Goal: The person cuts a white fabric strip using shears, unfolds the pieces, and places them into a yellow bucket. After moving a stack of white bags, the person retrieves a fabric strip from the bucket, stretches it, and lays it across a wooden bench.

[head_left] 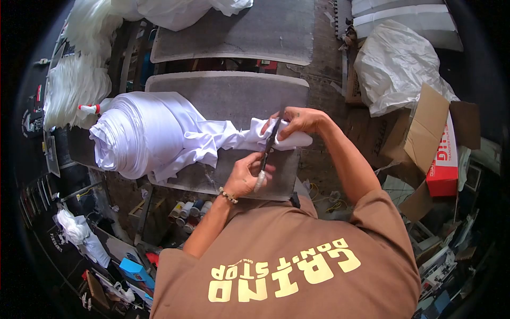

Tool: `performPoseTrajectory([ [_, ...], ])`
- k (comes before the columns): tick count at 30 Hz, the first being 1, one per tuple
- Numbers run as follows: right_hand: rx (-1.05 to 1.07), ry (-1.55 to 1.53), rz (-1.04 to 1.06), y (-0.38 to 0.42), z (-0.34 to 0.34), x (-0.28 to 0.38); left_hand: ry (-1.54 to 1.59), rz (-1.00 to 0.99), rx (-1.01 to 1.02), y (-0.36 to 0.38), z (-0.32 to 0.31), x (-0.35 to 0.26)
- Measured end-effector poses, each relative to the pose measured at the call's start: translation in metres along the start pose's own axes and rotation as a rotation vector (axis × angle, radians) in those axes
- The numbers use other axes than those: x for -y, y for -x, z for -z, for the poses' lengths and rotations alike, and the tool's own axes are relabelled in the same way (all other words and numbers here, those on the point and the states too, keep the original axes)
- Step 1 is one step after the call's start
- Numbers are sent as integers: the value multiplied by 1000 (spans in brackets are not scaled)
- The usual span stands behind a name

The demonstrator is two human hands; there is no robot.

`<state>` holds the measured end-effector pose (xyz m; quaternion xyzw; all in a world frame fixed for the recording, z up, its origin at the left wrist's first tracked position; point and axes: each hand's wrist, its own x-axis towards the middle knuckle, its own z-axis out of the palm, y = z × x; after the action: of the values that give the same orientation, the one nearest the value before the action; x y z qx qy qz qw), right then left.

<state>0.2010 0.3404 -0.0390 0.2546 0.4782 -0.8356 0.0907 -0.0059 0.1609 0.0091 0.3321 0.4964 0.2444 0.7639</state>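
Observation:
A big roll of white fabric (141, 133) lies on its side on the grey board (202, 173). Its loose end is bunched into a twisted strip (241, 139) running right. My left hand (248, 174), with a beaded bracelet at the wrist, is closed on dark scissors (272, 142) whose handle is wrapped in white. The blades point away from me and lie across the bunched fabric. My right hand (297, 123) grips the folded end of the fabric beside the blades. Its fingertips are partly hidden by fabric and blade.
Another grey board (234, 37) lies beyond, with white fabric (175, 10) on it. Translucent plastic (396, 64) and an open cardboard box (425, 125) with a red and white box (445, 159) stand at right. Hanging white sheets (77, 90) are at left, several cans (186, 210) below.

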Motion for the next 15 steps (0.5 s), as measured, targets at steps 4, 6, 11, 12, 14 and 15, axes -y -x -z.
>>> performPoseTrajectory([
  [4,-17,-61,6,10,-21,9,186,-33,15,-1,6,-1],
  [6,-98,0,37,-1,-13,-21,87,-135,-35,1,7,-11],
  [11,-147,12,266,18,-36,23,98,-220,-330,27,19,-9],
  [12,-158,68,277,22,-37,26,127,-242,-430,32,22,-3],
  [14,-173,97,278,31,-47,33,-76,-247,-552,44,34,20],
  [15,-191,119,278,36,-53,38,-281,-240,-669,49,41,33],
])
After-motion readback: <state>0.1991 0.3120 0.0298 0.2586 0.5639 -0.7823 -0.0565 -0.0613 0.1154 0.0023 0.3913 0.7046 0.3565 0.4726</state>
